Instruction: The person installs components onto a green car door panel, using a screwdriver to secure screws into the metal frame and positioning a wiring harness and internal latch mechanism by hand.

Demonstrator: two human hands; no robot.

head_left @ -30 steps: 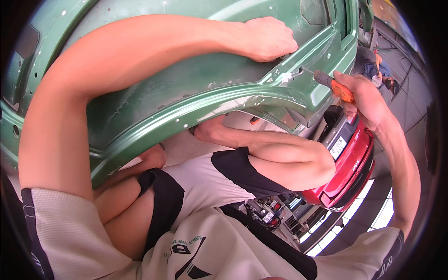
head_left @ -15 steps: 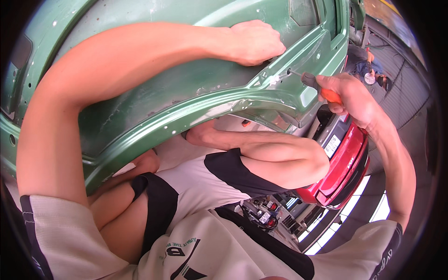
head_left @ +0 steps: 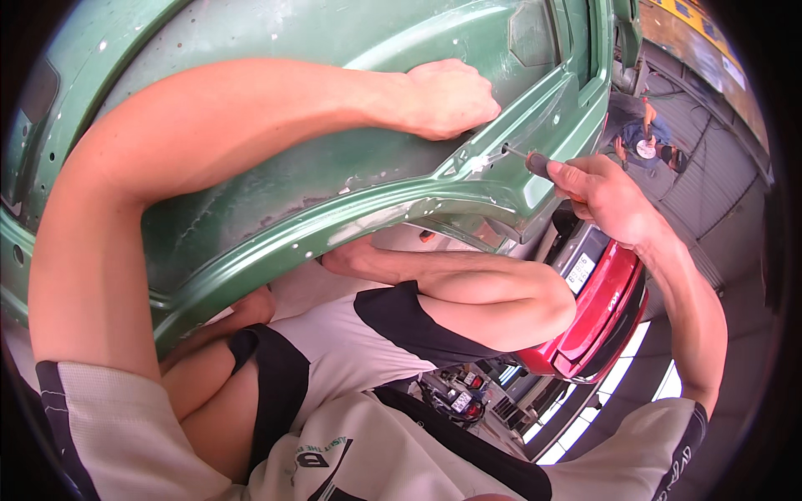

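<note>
A green vehicle body panel (head_left: 276,259) with scuffed, bare patches curves across the upper and middle view. My right hand (head_left: 606,196) is closed around the handle of a screwdriver (head_left: 537,164), dark at the front with orange behind it. Its thin shaft points left, and the tip meets a small dark hole in the panel's flange; how deep it goes cannot be seen. Just left of that hole, my left hand (head_left: 451,100) is curled into a fist against the inner side of the flange. Its fingertips are hidden, so whatever they hold is unclear.
My bent legs (head_left: 493,292) are below the panel's curved arch. A red car (head_left: 597,321) stands behind at the right, with motorbikes (head_left: 459,397) lower down. Another person (head_left: 647,138) is at the upper right, holding a pale round object. A small orange item (head_left: 427,236) lies under the arch.
My right hand has turned on the screwdriver, covering more of its orange handle. The tip stays at the same hole. My left fist remains at the flange; the whole view has shifted slightly.
</note>
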